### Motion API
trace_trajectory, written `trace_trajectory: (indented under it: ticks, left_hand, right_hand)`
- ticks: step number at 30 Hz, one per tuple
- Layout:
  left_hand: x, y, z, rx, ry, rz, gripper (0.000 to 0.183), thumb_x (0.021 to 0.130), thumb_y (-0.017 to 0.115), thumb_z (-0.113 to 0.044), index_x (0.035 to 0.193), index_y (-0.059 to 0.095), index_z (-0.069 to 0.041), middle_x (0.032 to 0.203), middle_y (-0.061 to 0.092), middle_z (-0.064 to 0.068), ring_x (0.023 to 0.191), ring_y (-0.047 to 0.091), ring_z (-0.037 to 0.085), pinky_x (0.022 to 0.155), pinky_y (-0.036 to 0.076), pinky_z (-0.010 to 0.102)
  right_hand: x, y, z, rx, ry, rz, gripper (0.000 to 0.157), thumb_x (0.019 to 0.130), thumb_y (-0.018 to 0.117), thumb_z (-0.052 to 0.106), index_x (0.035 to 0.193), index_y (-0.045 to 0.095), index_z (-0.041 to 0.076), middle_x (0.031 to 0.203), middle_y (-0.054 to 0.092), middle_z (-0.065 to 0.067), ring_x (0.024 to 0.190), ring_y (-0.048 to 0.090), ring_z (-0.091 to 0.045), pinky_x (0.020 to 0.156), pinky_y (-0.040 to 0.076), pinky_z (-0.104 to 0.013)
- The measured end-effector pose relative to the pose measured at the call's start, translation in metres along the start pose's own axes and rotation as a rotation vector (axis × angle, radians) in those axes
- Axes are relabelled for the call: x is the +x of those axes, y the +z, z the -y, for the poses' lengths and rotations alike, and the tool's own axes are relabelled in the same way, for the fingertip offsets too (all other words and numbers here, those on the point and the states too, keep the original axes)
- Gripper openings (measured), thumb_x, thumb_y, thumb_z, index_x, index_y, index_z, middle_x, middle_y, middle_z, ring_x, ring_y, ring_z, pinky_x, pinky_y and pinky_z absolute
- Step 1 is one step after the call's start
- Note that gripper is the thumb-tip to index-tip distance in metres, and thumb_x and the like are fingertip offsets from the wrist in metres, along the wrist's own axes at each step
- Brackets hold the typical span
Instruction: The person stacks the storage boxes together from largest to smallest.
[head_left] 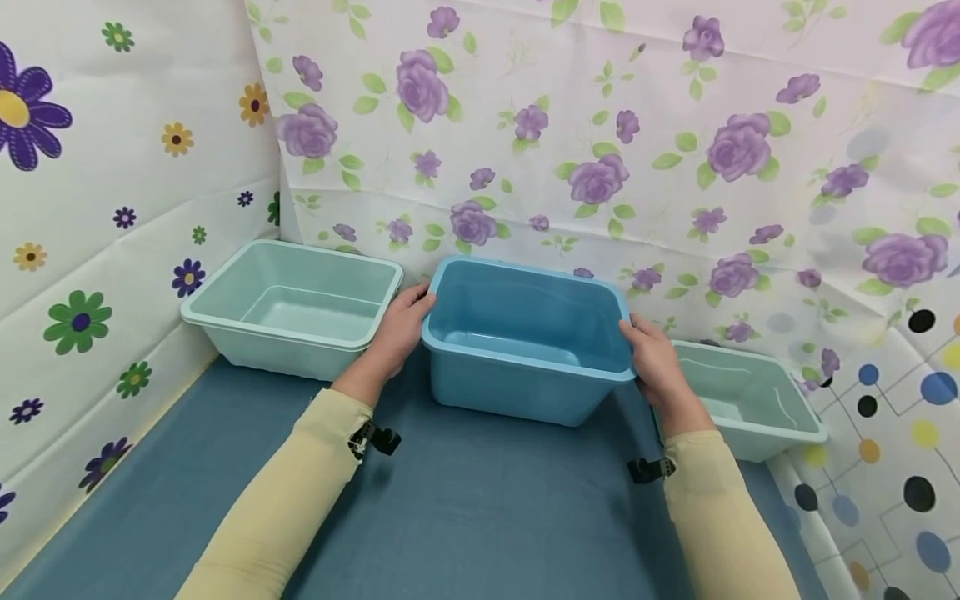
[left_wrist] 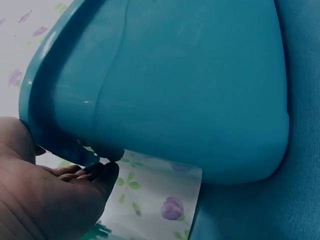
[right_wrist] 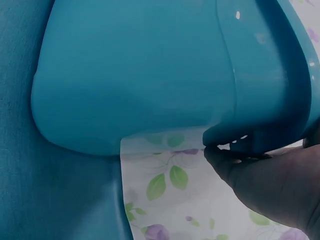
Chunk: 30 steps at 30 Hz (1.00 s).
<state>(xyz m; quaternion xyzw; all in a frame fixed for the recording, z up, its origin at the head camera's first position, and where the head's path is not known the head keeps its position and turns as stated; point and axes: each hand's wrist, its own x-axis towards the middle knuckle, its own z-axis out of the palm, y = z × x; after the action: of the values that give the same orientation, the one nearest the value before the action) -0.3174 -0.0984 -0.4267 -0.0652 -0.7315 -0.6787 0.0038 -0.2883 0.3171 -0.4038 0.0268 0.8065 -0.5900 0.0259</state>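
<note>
Gripping opposite ends of a blue tub point(head_left: 517, 383), the left hand point(head_left: 401, 329) and right hand point(head_left: 660, 367) have their fingers clamped on its thick, rolled rim in the head view. Smooth, plastic-looking and rectangular with rounded corners, it sits between a pale green tub on the left point(head_left: 315, 357) and a similar pale green tub on the right point(head_left: 776, 429), over a matte blue tabletop point(head_left: 465, 508) before a creased, rose-printed sheet point(head_left: 517, 83). From the left wrist, its tapering wall shows a stepped ridge, the fingers curled beneath the lip. From the right wrist, fingers likewise hook under the overhanging edge, above faintly woven-looking cloth.
</note>
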Motion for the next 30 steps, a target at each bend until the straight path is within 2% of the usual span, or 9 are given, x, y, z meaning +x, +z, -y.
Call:
trace_trajectory:
  ticks: [3,5,9,11,13,15,18,23,30]
  left_hand:
    - [0.002,-0.001,0.0,-0.017,-0.017,0.001,0.062,0.122,0.046,-0.033,0.173,0.034,0.001,0.178,0.034,0.019,0.165,0.031,0.036,0.133,0.03,0.052]
    - [0.004,-0.001,0.001,-0.02,-0.022,-0.001,0.063,0.122,0.047,-0.034,0.173,0.035,0.0,0.179,0.034,0.019,0.165,0.031,0.036,0.133,0.03,0.052]
    - [0.005,0.0,0.004,-0.005,-0.025,-0.016,0.063,0.121,0.047,-0.036,0.173,0.037,-0.002,0.18,0.032,0.017,0.166,0.03,0.035,0.133,0.029,0.051]
    - [0.006,0.001,0.005,0.002,-0.025,-0.024,0.062,0.121,0.047,-0.037,0.173,0.038,-0.003,0.18,0.032,0.016,0.166,0.029,0.035,0.133,0.028,0.051]
    - [0.005,0.001,0.005,0.01,-0.028,-0.034,0.062,0.121,0.046,-0.038,0.173,0.039,-0.004,0.181,0.031,0.016,0.167,0.027,0.035,0.134,0.028,0.051]
    - [0.004,0.002,0.005,0.013,-0.032,-0.041,0.062,0.121,0.046,-0.038,0.173,0.039,-0.004,0.181,0.03,0.016,0.167,0.026,0.035,0.134,0.027,0.051]
    - [0.002,0.002,0.004,0.012,-0.036,-0.054,0.061,0.121,0.046,-0.037,0.173,0.039,-0.004,0.181,0.029,0.016,0.168,0.025,0.034,0.135,0.025,0.051]
    - [0.0,0.003,0.002,0.011,-0.029,-0.056,0.061,0.121,0.045,-0.036,0.172,0.04,-0.003,0.181,0.031,0.016,0.169,0.023,0.033,0.135,0.024,0.051]
    - [-0.001,0.003,0.001,0.027,-0.015,-0.034,0.06,0.122,0.043,-0.034,0.173,0.037,-0.003,0.181,0.03,0.014,0.169,0.022,0.032,0.136,0.022,0.049]
  right_hand:
    - [0.002,-0.003,-0.003,0.051,0.011,0.004,0.07,0.122,0.042,0.041,0.179,0.015,0.01,0.186,0.011,-0.011,0.17,0.012,-0.032,0.135,0.021,-0.054]
    - [0.004,-0.005,-0.007,0.109,0.026,0.009,0.067,0.122,0.042,0.04,0.179,0.018,0.013,0.185,0.015,-0.009,0.169,0.019,-0.028,0.134,0.027,-0.046]
    - [0.003,-0.008,-0.014,0.231,0.035,0.011,0.066,0.122,0.042,0.043,0.177,0.028,0.01,0.179,0.033,-0.012,0.148,0.046,-0.018,0.114,0.046,-0.027]
    - [0.003,-0.007,-0.016,0.267,0.046,-0.003,0.067,0.122,0.043,0.043,0.177,0.03,0.008,0.177,0.035,-0.013,0.141,0.048,-0.014,0.106,0.048,-0.02]
    - [0.003,-0.005,-0.015,0.292,0.058,-0.011,0.067,0.121,0.043,0.042,0.177,0.027,0.008,0.179,0.032,-0.012,0.147,0.046,-0.015,0.111,0.046,-0.021]
    - [0.004,-0.002,-0.014,0.305,0.074,-0.016,0.067,0.122,0.042,0.038,0.178,0.022,0.009,0.184,0.023,-0.008,0.158,0.036,-0.018,0.121,0.04,-0.024]
    - [0.004,0.0,-0.012,0.32,0.084,-0.018,0.067,0.122,0.041,0.036,0.178,0.018,0.009,0.185,0.017,-0.006,0.164,0.024,-0.02,0.13,0.03,-0.032]
    - [0.003,0.002,-0.011,0.322,0.081,-0.013,0.067,0.122,0.041,0.036,0.178,0.019,0.009,0.186,0.016,-0.007,0.166,0.022,-0.022,0.134,0.025,-0.039]
    - [0.005,0.003,-0.014,0.336,0.075,-0.025,0.066,0.122,0.042,0.037,0.178,0.022,0.009,0.185,0.019,-0.007,0.164,0.026,-0.021,0.132,0.028,-0.038]
